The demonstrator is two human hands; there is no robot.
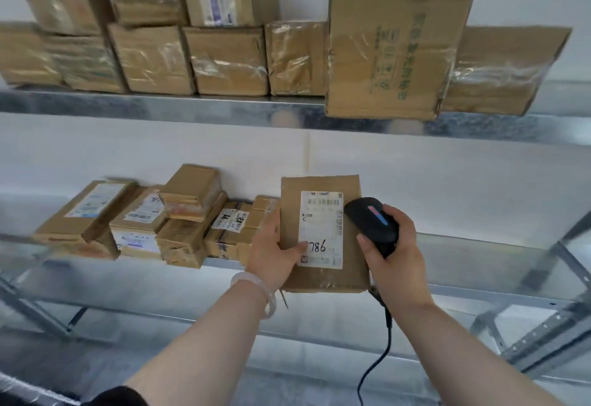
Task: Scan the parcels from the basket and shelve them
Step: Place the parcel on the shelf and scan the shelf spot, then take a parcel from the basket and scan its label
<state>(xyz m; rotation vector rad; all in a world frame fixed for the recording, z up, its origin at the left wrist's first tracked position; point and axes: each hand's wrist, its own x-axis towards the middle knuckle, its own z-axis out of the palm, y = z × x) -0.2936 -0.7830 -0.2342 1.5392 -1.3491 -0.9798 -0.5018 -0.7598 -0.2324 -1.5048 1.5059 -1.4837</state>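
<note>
Steel shelving (224, 108) lines the white wall (463, 178); before its lower shelf (479, 246) the parcel (289, 207) is held upright, long axis vertical, label (321, 230) facing the camera. The left hand (271, 246) grips its left edge, thumb on the label; the right hand (396, 255), curled round a black scanner (372, 220), sits just beside the label's right edge. Shelved boxes (179, 223) lie leftward.

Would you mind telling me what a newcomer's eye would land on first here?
At centre, the left hand holds a flat cardboard parcel whose white label shows handwritten 786, and the right hand grips a black scanner beside it. On the middle shelf small parcels pile at left; on the upper shelf a large box overhangs the edge.
</note>
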